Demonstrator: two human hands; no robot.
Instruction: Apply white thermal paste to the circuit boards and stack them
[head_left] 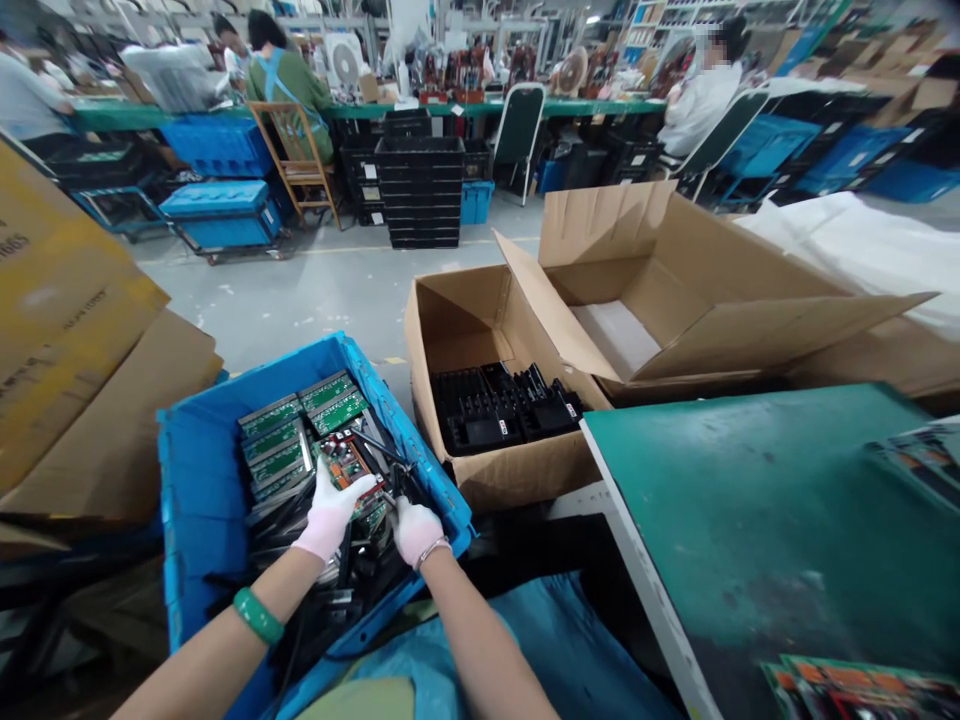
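Note:
Both my hands wear white gloves and are inside a blue plastic crate. My left hand grips a circuit board with orange and red parts, thumb along its near side. At the board's right, my right hand is closed near dark cables and a small grey piece; its fingertips are partly hidden, so I cannot make out what it holds. Green circuit boards lie in rows at the crate's far left. Dark cables and metal-edged pieces lie jumbled below my hands.
A cardboard box holding black plastic housings stands right of the crate. Behind it is an open carton. A green-topped table at right carries circuit boards. Tilted cardboard is at left. Co-workers sit along a far bench.

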